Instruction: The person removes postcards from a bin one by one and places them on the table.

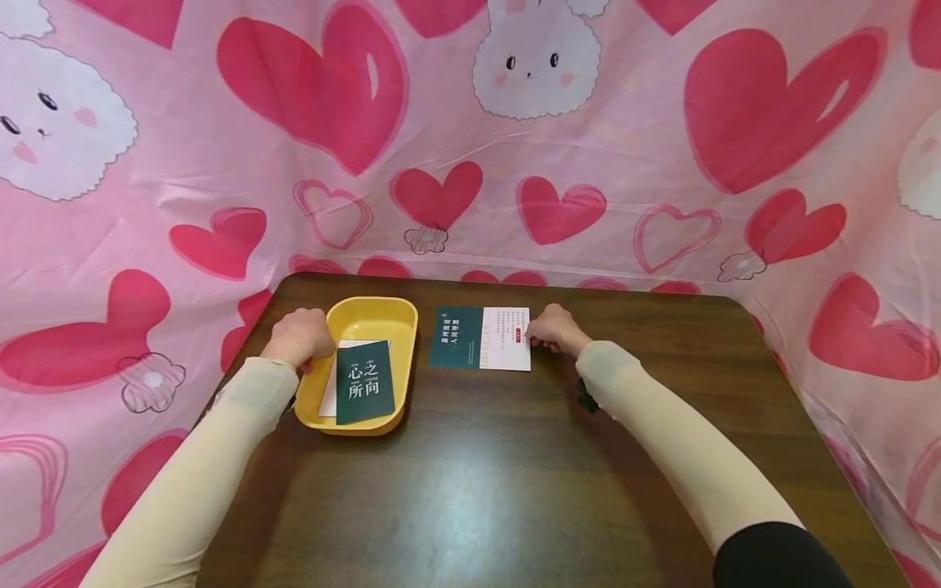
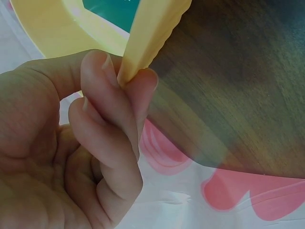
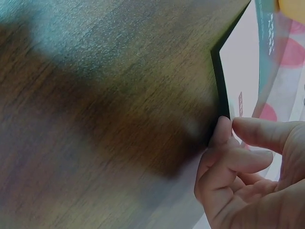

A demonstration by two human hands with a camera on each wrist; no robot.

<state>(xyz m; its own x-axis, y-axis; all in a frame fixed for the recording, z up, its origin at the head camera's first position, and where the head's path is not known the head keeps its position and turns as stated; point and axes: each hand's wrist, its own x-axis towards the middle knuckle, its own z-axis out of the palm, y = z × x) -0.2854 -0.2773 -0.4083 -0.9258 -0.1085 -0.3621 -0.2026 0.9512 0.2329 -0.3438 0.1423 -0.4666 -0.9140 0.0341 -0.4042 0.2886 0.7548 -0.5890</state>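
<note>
A yellow tray (image 1: 391, 318) sits on the left of the dark wooden table and holds a dark green card (image 1: 364, 382) lying over a white card (image 1: 328, 396). My left hand (image 1: 299, 336) pinches the tray's left rim (image 2: 143, 40) between thumb and curled fingers. A green and white card (image 1: 481, 338) lies flat at the table's middle. My right hand (image 1: 556, 330) pinches that card's right edge (image 3: 223, 90), lifting it slightly off the wood.
The wooden table (image 1: 478, 474) is walled on three sides by a pink cloth (image 1: 588, 147) printed with hearts and bunnies. A small dark object (image 1: 586, 399) peeks out beside my right forearm.
</note>
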